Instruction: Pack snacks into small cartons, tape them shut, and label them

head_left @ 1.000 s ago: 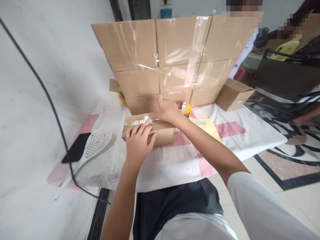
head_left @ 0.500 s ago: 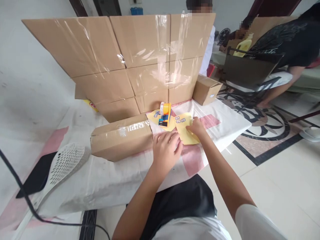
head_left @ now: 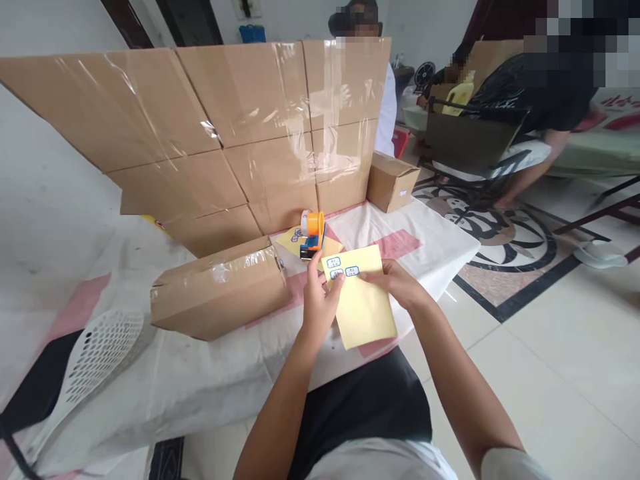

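Head view: both bare hands now hold a rectangular pale-yellow paper sheet (head_left: 365, 313) just above the near edge of the table, where half a second ago it lay flat under the right hand alone. The left hand (head_left: 317, 303) grips its upper left edge, thumb over one of the small white blue-bordered labels (head_left: 353, 272); the right hand (head_left: 403, 285) pinches the upper right edge, thumb on the front. A second ago both hands were at the long brown cardboard box (head_left: 220, 287) with clear tape on top; now it stands free to their left, so attention seems to have passed from box to labels. Whether a label is being peeled cannot be told. Just beyond the left fingers, an orange-and-blue plastic tape dispenser (head_left: 314, 230) rests on a second yellow sheet (head_left: 287, 243)
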A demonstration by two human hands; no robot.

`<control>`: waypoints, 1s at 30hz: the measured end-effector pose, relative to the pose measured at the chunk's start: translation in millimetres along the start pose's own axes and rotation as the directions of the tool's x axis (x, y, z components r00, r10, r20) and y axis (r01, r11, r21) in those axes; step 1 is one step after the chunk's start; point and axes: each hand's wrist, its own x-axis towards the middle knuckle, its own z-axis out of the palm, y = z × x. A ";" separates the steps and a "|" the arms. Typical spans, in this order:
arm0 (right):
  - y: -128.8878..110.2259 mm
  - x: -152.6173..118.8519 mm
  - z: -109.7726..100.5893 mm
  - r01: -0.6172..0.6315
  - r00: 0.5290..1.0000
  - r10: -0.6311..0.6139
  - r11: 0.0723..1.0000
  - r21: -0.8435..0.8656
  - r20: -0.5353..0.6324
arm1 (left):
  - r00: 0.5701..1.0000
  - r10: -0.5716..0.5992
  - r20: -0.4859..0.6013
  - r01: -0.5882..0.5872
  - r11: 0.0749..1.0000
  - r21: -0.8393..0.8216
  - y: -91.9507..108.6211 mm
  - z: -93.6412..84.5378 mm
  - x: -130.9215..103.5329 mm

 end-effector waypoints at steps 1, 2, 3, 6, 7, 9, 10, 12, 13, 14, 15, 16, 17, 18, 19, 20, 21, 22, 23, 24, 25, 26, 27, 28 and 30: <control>-0.2 -0.2 2.3 0.007 1.000 -0.007 1.000 -0.002 -0.020 | 0.997 0.072 -0.015 -0.071 0.995 0.076 2.8 -1.8 -2.9; -0.4 -0.6 5.2 0.014 0.999 -0.014 1.000 0.004 -0.035 | 0.986 0.166 -0.032 -0.157 0.969 0.192 5.5 -4.0 -5.5; -0.6 -1.3 8.4 0.025 0.999 -0.024 1.000 0.015 -0.046 | 0.963 0.267 -0.038 -0.239 0.911 0.337 8.2 -6.6 -7.7; -1.6 -5.7 19.7 0.053 0.998 -0.052 0.998 0.031 -0.029 | 0.883 0.465 0.069 -0.374 0.607 0.701 16.2 -14.9 -12.3; -2.2 -7.6 23.5 0.063 0.998 -0.063 0.998 0.029 -0.013 | 0.872 0.475 0.116 -0.391 0.535 0.749 18.7 -17.6 -13.3; -3.9 -11.5 31.1 0.088 0.996 -0.088 0.996 0.015 0.017 | 0.860 0.477 0.180 -0.426 0.477 0.769 22.8 -22.4 -14.8; -4.5 -13.4 34.9 0.103 0.994 -0.103 0.995 0.005 0.029 | 0.853 0.485 0.193 -0.443 0.478 0.759 24.4 -24.6 -15.2; -4.8 -17.7 41.9 0.126 0.991 -0.125 0.992 -0.030 0.047 | 0.841 0.510 0.181 -0.466 0.513 0.721 26.8 -28.6 -15.7; -4.1 -20.2 45.0 0.131 0.990 -0.128 0.990 -0.050 0.050 | 0.840 0.520 0.157 -0.467 0.545 0.696 27.7 -30.5 -15.7; -2.9 -22.8 47.6 0.130 0.991 -0.127 0.989 -0.064 0.046 | 0.843 0.525 0.116 -0.456 0.586 0.669 28.2 -32.2 -15.8; -1.3 -25.2 49.3 0.125 0.992 -0.123 0.990 -0.070 0.036 | 0.851 0.522 0.060 -0.435 0.634 0.639 28.4 -33.7 -15.9; 0.4 -26.7 49.8 0.115 0.993 -0.114 0.991 -0.069 0.020 | 0.858 0.514 0.000 -0.409 0.682 0.606 28.3 -35.0 -16.4; 1.9 -26.8 48.6 0.099 0.995 -0.099 0.993 -0.064 -0.001 | 0.861 0.504 -0.068 -0.381 0.728 0.571 27.9 -36.0 -17.4; 2.8 -24.6 45.5 0.081 0.996 -0.083 0.995 -0.060 -0.029 | 0.861 0.490 -0.138 -0.353 0.770 0.532 27.2 -36.8 -19.0; 2.6 -19.7 40.4 0.062 0.995 -0.067 0.996 -0.068 -0.074 | 0.859 0.468 -0.207 -0.324 0.811 0.487 26.4 -37.5 -21.5; 1.3 -11.7 33.4 0.041 0.990 -0.053 0.995 -0.090 -0.132 | 0.861 0.435 -0.264 -0.295 0.849 0.439 25.4 -38.1 -24.9; -1.2 -0.8 24.8 0.014 0.979 -0.038 0.992 -0.122 -0.201 | 0.869 0.395 -0.297 -0.268 0.882 0.388 24.3 -38.8 -29.3; -4.6 12.3 15.4 -0.021 0.963 -0.024 0.986 -0.164 -0.269 | 0.884 0.353 -0.307 -0.244 0.908 0.342 23.1 -39.9 -34.5; -8.5 26.2 6.1 -0.063 0.941 -0.015 0.974 -0.219 -0.337 | 0.900 0.319 -0.298 -0.226 0.925 0.307 21.8 -41.5 -40.3; -12.2 39.5 -2.1 -0.111 0.915 -0.016 0.951 -0.289 -0.403 | 0.917 0.293 -0.271 -0.212 0.932 0.292 20.4 -43.7 -46.6; -15.0 50.5 -8.2 -0.150 0.878 -0.052 0.914 -0.376 -0.476 | 0.929 0.278 -0.243 -0.201 0.933 0.300 18.8 -46.6 -53.0; -16.5 57.6 -11.3 -0.173 0.827 -0.129 0.868 -0.466 -0.547 | 0.937 0.274 -0.217 -0.196 0.926 0.323 17.2 -49.8 -59.3; -16.2 60.2 -10.7 -0.171 0.766 -0.242 0.816 -0.552 -0.595 | 0.940 0.277 -0.198 -0.196 0.917 0.348 15.4 -53.1 -65.0; -13.9 57.8 -6.3 -0.136 0.707 -0.363 0.772 -0.621 -0.606 | 0.943 0.279 -0.180 -0.199 0.909 0.367 13.6 -56.0 -69.9; -4.1 41.2 13.4 0.038 0.693 -0.505 0.738 -0.673 -0.514 | 0.947 0.266 -0.182 -0.187 0.914 0.361 10.6 -58.9 -76.4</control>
